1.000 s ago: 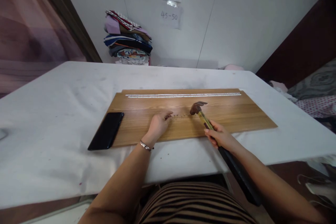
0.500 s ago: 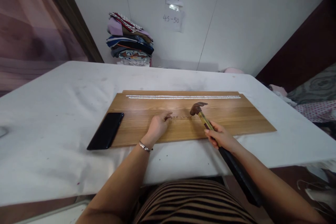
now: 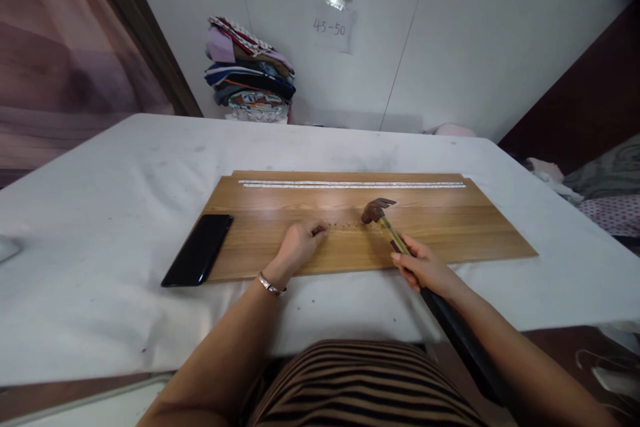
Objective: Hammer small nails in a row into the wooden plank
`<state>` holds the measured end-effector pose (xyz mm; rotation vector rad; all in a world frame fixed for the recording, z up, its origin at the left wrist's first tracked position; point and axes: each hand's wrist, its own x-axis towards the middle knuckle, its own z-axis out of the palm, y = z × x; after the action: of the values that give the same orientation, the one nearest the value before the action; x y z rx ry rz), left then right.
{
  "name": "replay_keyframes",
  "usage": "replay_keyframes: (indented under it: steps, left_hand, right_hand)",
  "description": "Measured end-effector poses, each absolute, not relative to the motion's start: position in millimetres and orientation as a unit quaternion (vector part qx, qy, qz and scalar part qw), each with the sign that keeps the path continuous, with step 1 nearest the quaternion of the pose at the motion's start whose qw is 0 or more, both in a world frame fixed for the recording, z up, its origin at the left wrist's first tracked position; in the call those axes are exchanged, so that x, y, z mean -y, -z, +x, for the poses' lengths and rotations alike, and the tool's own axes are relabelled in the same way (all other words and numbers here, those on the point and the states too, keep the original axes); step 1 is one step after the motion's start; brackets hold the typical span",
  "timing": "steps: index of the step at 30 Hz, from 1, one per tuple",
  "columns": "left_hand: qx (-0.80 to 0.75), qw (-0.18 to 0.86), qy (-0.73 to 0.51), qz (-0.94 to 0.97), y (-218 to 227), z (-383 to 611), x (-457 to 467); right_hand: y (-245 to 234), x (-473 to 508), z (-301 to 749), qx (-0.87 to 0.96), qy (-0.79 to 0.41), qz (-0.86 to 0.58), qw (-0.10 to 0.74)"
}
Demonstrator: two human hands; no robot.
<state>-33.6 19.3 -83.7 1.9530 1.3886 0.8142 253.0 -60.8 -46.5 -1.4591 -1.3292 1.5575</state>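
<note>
A wooden board (image 3: 260, 250) lies flat on the white-covered table, with a row of small nails (image 3: 350, 225) across its middle. My left hand (image 3: 300, 242) rests low over the board at the left end of this row. Its thumb and fingertips are pinched together; whatever is between them is too small to make out. In my right hand (image 3: 423, 263) is a claw hammer (image 3: 395, 237), gripped partway up its yellow and black handle. The rusty head hovers over or close to the right part of the row, claw pointing right.
Two white strips (image 3: 350, 185) run along the board's far side. A black phone (image 3: 200, 250) covers its left edge. Folded clothes (image 3: 250, 73) are stacked at the back of the table (image 3: 100, 213), against a wall with paper notes (image 3: 333, 27).
My left fingers have closed from slightly parted into a pinch beside the nails. The hammer stays nearly where it was in my right hand. The view has shifted slightly.
</note>
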Motion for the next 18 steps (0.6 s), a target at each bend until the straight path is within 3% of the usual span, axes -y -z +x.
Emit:
replay_keyframes:
  steps: [18]
  left_hand:
    - [-0.514,0.296,-0.319,0.739,83.0,-34.0,-16.9]
  right_hand:
    - [39.9,62.6,255.0,0.506,-0.599,-0.551,0.287]
